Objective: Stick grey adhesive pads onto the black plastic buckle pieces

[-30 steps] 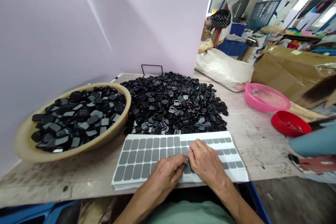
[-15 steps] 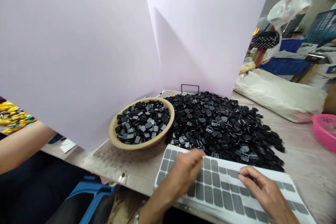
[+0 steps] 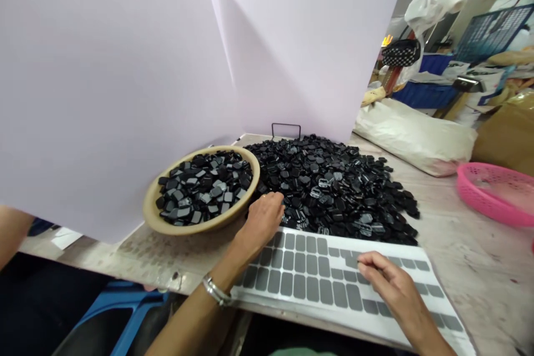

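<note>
My left hand (image 3: 265,215), with a metal bracelet at the wrist, is at the near edge of a heap of small black plastic pieces (image 3: 321,172). Its fingers are curled down, and whatever they grip is hidden. My right hand (image 3: 387,278) hovers over the right half of a white sheet (image 3: 367,320) bearing rows of grey rectangular stickers (image 3: 299,262). Its thumb and forefinger are pinched together; what lies between them is too small to make out. Some sticker places on the sheet are bare white.
Left of the heap stands a tan bowl (image 3: 152,217) full of black pieces with grey faces. White boards (image 3: 287,55) rise behind. A pink basket (image 3: 479,200) and a white sack (image 3: 417,133) are on the right. Another person's arm (image 3: 12,233) shows at far left, near a blue stool (image 3: 117,303).
My left hand has moved from above the sheet up and left to the heap's near edge. My right hand stays pinched over the sheet. The view has shifted right and downward.
</note>
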Demonstrator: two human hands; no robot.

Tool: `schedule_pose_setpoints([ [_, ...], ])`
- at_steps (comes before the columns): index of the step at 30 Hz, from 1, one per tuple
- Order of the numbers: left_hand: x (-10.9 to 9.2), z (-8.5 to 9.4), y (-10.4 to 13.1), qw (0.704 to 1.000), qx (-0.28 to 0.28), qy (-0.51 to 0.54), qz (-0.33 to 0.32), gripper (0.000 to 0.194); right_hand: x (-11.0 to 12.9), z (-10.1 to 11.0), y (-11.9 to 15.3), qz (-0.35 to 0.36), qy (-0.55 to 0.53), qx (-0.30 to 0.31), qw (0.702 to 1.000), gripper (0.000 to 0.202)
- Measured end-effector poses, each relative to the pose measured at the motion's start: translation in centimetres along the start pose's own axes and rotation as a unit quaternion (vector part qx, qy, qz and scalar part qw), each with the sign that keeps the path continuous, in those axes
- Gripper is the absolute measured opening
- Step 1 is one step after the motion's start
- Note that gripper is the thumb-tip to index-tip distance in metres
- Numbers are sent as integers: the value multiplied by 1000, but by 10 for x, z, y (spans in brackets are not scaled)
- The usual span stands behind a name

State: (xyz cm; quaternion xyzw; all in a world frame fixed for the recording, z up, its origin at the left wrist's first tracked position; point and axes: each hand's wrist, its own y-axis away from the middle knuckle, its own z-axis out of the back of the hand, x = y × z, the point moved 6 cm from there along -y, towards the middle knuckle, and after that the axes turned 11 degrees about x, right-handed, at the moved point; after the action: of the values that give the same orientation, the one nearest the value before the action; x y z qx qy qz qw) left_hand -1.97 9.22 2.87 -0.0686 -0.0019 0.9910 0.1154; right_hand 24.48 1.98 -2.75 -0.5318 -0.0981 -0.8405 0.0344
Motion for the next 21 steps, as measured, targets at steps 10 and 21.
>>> schedule_pose_setpoints([
  [10,-6,-50,-33,994,91,-59,3,28,-2,8,13,-40,-8,55,998,24],
  [21,-3,-47,-42,993,79,-81,26,29,2,11,29,-32,-19,40,998,27],
])
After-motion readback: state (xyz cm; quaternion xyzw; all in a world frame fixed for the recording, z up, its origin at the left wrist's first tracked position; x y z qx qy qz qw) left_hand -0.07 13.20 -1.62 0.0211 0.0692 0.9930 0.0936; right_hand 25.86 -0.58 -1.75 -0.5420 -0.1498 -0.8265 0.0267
